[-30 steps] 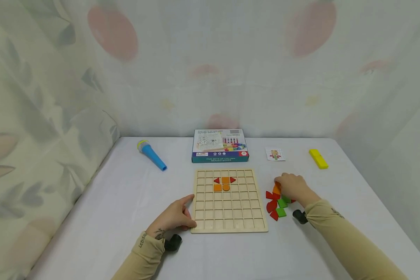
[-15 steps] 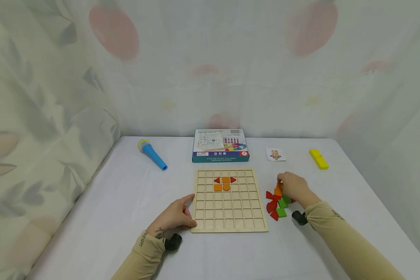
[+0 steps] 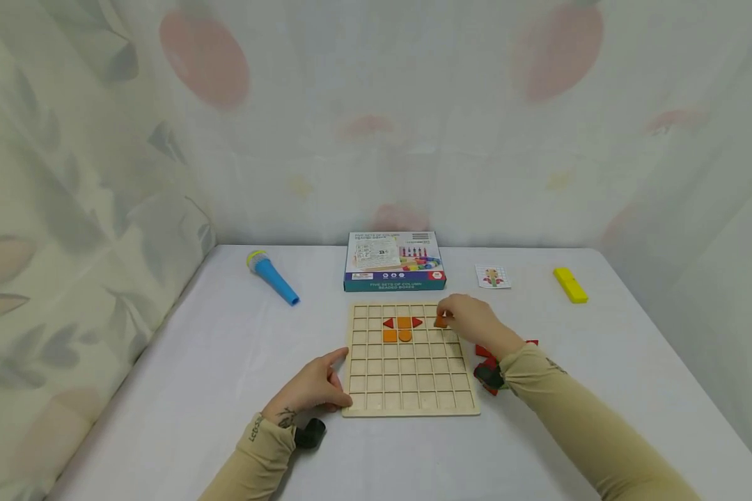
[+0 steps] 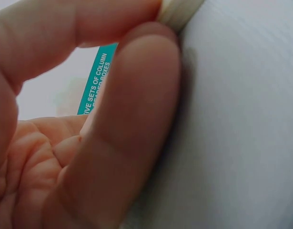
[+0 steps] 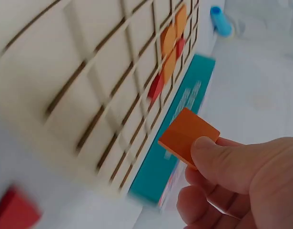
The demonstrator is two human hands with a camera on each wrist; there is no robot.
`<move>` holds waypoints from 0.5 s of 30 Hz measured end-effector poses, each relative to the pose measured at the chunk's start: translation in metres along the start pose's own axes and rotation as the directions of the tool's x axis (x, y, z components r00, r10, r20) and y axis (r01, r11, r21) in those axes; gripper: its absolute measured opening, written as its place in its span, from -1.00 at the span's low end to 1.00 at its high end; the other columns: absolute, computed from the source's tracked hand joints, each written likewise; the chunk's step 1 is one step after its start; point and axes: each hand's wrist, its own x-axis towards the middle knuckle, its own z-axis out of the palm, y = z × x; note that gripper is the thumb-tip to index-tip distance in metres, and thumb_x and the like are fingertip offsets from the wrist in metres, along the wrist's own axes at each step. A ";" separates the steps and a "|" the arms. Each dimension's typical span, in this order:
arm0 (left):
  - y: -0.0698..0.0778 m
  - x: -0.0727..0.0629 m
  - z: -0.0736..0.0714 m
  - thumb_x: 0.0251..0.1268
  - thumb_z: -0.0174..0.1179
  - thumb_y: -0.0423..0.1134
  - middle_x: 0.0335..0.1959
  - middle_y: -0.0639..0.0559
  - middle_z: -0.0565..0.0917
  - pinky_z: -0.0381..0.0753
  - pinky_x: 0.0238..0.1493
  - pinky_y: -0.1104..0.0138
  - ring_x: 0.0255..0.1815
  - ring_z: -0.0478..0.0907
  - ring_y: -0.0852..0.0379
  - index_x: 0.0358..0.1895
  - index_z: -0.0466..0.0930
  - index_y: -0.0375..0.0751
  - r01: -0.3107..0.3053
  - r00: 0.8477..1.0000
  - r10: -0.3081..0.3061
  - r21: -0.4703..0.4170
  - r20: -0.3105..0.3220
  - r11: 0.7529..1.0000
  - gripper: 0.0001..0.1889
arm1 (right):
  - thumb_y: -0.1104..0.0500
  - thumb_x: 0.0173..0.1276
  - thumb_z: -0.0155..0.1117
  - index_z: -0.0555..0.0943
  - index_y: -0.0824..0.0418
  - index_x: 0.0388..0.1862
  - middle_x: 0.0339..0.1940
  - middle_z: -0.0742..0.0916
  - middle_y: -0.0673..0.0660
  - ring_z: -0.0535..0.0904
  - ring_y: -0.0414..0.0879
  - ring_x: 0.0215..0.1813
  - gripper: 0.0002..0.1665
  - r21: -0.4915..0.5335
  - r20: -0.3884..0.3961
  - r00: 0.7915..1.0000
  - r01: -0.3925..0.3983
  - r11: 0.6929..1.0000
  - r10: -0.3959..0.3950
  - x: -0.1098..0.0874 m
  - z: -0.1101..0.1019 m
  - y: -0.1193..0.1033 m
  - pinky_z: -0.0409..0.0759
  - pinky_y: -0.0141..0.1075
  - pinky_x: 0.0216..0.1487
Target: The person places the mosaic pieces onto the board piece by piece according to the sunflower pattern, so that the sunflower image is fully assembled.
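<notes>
A square orange tile (image 5: pixel 186 133) is pinched between thumb and fingers of my right hand (image 3: pixel 474 322), raised over the upper right part of the pale wooden grid board (image 3: pixel 376 403). My left hand (image 3: pixel 310 384) touches the board's left edge with its fingers spread apart, one fingertip higher up and another near the lower corner. On the board lie two orange squares (image 3: pixel 390 336), an orange round piece (image 3: pixel 404 335) and two red triangles (image 3: pixel 417 322). Red pieces (image 3: pixel 484 351) lie right of the board, partly hidden by my right wrist.
Behind the board lies a flat box (image 3: pixel 395 264) with a paper on top. A small picture card (image 3: pixel 493 276) and a yellow block (image 3: pixel 570 284) are at the back right. A blue toy microphone (image 3: pixel 274 278) lies at the back left.
My right hand has moved left from the pile of loose pieces to over the board, carrying the orange square. My left hand stays at the board's edge.
</notes>
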 end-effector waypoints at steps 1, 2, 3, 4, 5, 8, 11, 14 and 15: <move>0.000 0.000 0.000 -0.23 0.43 -0.41 -0.63 -0.02 0.53 0.50 -0.59 0.33 -0.69 0.47 0.17 0.44 0.00 -0.24 -0.001 1.000 0.001 -0.002 0.002 1.000 0.05 | 0.25 0.26 0.22 0.66 0.16 -0.23 -0.30 0.69 0.04 0.54 -0.09 -0.26 -0.87 -0.009 0.004 1.000 0.016 1.000 -0.016 0.003 0.003 -0.005 0.56 -0.19 -0.22; -0.001 0.000 0.000 -0.23 0.43 -0.41 -0.63 -0.02 0.54 0.50 -0.59 0.33 -0.69 0.47 0.18 0.44 0.00 -0.25 -0.003 1.000 0.003 -0.004 0.003 1.000 0.05 | 0.25 0.26 0.21 0.66 0.14 -0.23 -0.29 0.69 0.03 0.54 -0.09 -0.25 -0.87 -0.022 0.011 1.000 0.028 0.999 -0.028 0.006 0.006 -0.009 0.56 -0.19 -0.20; -0.001 0.000 0.000 -0.23 0.43 -0.41 -0.63 -0.02 0.54 0.50 -0.59 0.33 -0.69 0.47 0.18 0.44 0.00 -0.25 -0.004 1.000 0.004 -0.006 0.004 1.000 0.05 | 0.25 0.26 0.22 0.66 0.13 -0.23 -0.28 0.69 0.03 0.55 -0.09 -0.24 -0.87 -0.031 0.017 0.999 0.039 0.999 -0.039 0.008 0.008 -0.013 0.56 -0.17 -0.19; -0.001 0.000 0.000 -0.23 0.43 -0.41 -0.63 -0.02 0.54 0.50 -0.59 0.33 -0.69 0.47 0.18 0.44 0.00 -0.25 -0.006 1.000 0.006 -0.006 0.006 1.000 0.05 | 0.26 0.26 0.22 0.66 0.13 -0.22 -0.26 0.69 0.03 0.56 -0.09 -0.22 -0.86 -0.038 0.024 0.999 0.045 0.998 -0.044 0.010 0.011 -0.016 0.56 -0.16 -0.16; -0.001 0.000 0.000 -0.23 0.42 -0.41 -0.63 -0.02 0.54 0.50 -0.59 0.33 -0.69 0.47 0.18 0.44 0.00 -0.25 -0.006 1.000 0.006 -0.007 0.006 1.000 0.05 | 0.25 0.26 0.23 0.66 0.12 -0.22 -0.25 0.69 0.02 0.56 -0.08 -0.20 -0.86 -0.047 0.033 0.998 0.049 0.998 -0.047 0.012 0.013 -0.018 0.56 -0.15 -0.14; -0.001 0.000 0.000 -0.23 0.42 -0.41 -0.63 -0.01 0.54 0.50 -0.59 0.33 -0.68 0.47 0.19 0.44 0.00 -0.25 -0.004 1.000 0.004 -0.005 0.007 1.000 0.05 | 0.25 0.25 0.24 0.67 0.11 -0.24 -0.23 0.70 0.02 0.57 -0.07 -0.18 -0.87 -0.062 0.063 0.997 0.053 0.997 -0.049 0.016 0.019 -0.023 0.55 -0.14 -0.12; -0.001 0.000 0.000 -0.23 0.42 -0.41 -0.62 -0.02 0.54 0.50 -0.59 0.33 -0.68 0.47 0.18 0.44 0.00 -0.24 0.000 1.000 0.000 -0.005 0.006 1.000 0.05 | 0.24 0.25 0.25 0.67 0.10 -0.26 -0.21 0.71 0.01 0.58 -0.07 -0.17 -0.89 -0.064 0.081 0.996 0.049 0.997 -0.044 0.018 0.023 -0.025 0.55 -0.15 -0.11; 0.000 0.000 0.000 -0.23 0.42 -0.41 -0.62 -0.02 0.54 0.50 -0.59 0.33 -0.68 0.47 0.18 0.44 0.00 -0.24 0.003 1.000 -0.003 -0.007 0.004 1.000 0.05 | 0.24 0.25 0.24 0.67 0.10 -0.24 -0.19 0.71 0.00 0.59 -0.07 -0.14 -0.88 -0.064 0.085 0.996 0.045 0.997 -0.040 0.020 0.026 -0.026 0.56 -0.15 -0.08; 0.000 -0.001 0.000 -0.23 0.42 -0.41 -0.62 -0.02 0.54 0.50 -0.59 0.33 -0.68 0.47 0.18 0.44 0.00 -0.24 0.004 1.000 -0.004 -0.008 0.004 1.000 0.05 | 0.25 0.25 0.24 0.67 0.10 -0.24 -0.18 0.71 0.00 0.59 -0.07 -0.13 -0.87 -0.061 0.084 0.996 0.046 0.997 -0.041 0.021 0.027 -0.026 0.56 -0.14 -0.08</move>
